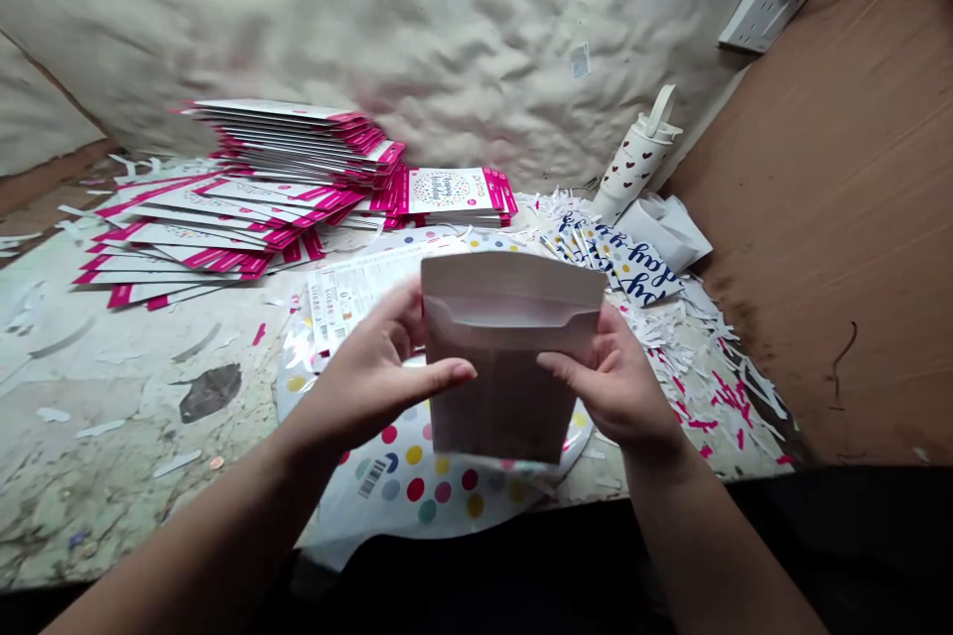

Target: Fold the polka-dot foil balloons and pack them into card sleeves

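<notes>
While the left hand (387, 352) and right hand (614, 372) grip opposite sides of an open-topped pale sleeve (500, 397) above a polka-dotted sheet (447, 506), pink-edged packets (245, 208) cover the tabletop (253, 456) toward ten o'clock, a heart-patterned bottle (632, 164) toward one.

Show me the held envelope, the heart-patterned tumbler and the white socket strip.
Envelope (506, 392), head view: its near panel.
Tumbler (632, 163), head view: its patterned side.
Socket strip (760, 14), head view: its front face.

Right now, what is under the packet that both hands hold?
The dotted sheet shows past the lower and upper edges of the packet. Whatever lies directly beneath is covered, so I cannot tell.
</notes>
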Action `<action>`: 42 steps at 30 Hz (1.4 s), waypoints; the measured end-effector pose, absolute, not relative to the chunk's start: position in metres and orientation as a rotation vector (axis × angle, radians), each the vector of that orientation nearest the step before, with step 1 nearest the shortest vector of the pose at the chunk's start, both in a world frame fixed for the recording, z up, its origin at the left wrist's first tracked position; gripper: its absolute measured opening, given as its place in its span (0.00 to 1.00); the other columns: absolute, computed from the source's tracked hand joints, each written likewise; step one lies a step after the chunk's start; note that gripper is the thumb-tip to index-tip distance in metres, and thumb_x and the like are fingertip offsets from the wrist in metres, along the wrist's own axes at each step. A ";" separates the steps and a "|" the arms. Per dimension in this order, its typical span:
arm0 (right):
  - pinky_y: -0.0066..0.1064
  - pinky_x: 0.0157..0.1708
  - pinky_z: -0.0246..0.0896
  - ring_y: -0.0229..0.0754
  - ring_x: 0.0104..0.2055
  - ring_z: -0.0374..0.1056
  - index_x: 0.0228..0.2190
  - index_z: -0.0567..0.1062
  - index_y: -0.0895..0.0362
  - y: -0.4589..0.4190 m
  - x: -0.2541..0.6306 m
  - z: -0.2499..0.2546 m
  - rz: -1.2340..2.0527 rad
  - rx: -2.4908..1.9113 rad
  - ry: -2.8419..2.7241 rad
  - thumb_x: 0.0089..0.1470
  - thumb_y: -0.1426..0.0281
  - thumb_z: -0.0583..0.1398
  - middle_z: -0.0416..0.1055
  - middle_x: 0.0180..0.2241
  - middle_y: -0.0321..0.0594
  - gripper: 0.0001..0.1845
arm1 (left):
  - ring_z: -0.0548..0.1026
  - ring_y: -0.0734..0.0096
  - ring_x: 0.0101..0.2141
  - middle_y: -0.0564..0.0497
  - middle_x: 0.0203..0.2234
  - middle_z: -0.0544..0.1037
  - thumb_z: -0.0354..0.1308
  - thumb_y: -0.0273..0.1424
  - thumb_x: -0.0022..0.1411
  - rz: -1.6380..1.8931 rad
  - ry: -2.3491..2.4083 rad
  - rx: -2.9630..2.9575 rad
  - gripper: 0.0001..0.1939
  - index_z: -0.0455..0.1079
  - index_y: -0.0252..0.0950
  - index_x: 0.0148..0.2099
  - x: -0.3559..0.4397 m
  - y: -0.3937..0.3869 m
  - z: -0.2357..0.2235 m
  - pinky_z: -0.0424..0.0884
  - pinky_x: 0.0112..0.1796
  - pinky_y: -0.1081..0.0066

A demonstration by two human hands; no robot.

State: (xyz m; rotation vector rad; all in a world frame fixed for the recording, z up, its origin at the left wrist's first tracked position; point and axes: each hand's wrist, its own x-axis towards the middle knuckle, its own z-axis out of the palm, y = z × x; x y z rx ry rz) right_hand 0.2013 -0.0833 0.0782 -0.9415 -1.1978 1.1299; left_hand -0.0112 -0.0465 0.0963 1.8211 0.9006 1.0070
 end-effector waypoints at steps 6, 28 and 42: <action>0.32 0.31 0.63 0.40 0.30 0.67 0.33 0.71 0.58 -0.066 0.213 0.077 0.710 -1.411 -1.494 0.58 0.61 0.51 0.71 0.28 0.39 0.15 | 0.63 0.81 0.14 0.57 0.12 0.65 0.59 0.39 0.53 0.559 0.939 1.179 0.14 0.66 0.32 0.27 -0.009 -0.057 0.068 0.57 0.16 0.81; 0.30 0.32 0.60 0.41 0.31 0.65 0.30 0.71 0.58 -0.100 0.174 0.065 0.139 -1.439 -2.368 0.55 0.78 0.50 0.70 0.28 0.42 0.11 | 0.66 0.76 0.12 0.54 0.11 0.70 0.54 0.39 0.55 0.498 1.091 1.080 0.15 0.65 0.32 0.25 0.012 -0.088 0.047 0.58 0.12 0.79; 0.38 0.27 0.59 0.47 0.28 0.67 0.30 0.73 0.58 -0.088 0.270 0.064 -0.099 -2.274 -1.812 0.52 0.73 0.52 0.70 0.28 0.48 0.10 | 0.67 0.77 0.15 0.55 0.12 0.70 0.56 0.38 0.56 0.589 1.153 1.073 0.13 0.66 0.32 0.28 0.002 -0.084 0.042 0.63 0.20 0.77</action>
